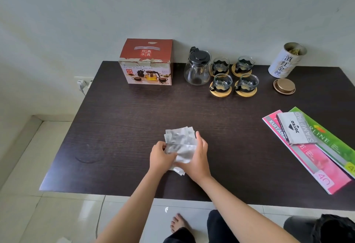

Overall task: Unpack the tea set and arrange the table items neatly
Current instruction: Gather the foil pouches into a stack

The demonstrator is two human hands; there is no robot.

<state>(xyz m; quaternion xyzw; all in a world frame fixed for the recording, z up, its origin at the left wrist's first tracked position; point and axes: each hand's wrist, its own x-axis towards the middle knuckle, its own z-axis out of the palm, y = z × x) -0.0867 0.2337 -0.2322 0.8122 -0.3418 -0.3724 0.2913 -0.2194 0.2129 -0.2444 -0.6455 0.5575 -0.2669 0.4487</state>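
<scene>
From the head camera, both hands work at the near middle of the dark wood-grain counter (119,112). The left hand (161,156) and the right hand (196,156) are closed around a bundle of crumpled clear plastic wrapping (180,143), fingers curled into it from either side; the bundle seems to rest on the counter, though its underside is hidden by the hands.

Along the far edge, against the wall, stands the red tea set box (147,62), closed, with torn tape along its top flap. Just to its right is the glass teapot (197,68) with a black lid, upright. Beside the teapot, four glass cups (233,75) sit in two rows of two, each on its own round wooden coaster.

Further right stands an open white tea canister (287,60), tilted by the lens, with its gold lid (284,86) lying on the counter just in front of it.

At the right edge lie a pink receipt book (315,158) and a green booklet (334,143) side by side, with a grey stamp pad box (296,129) on top of both.
</scene>
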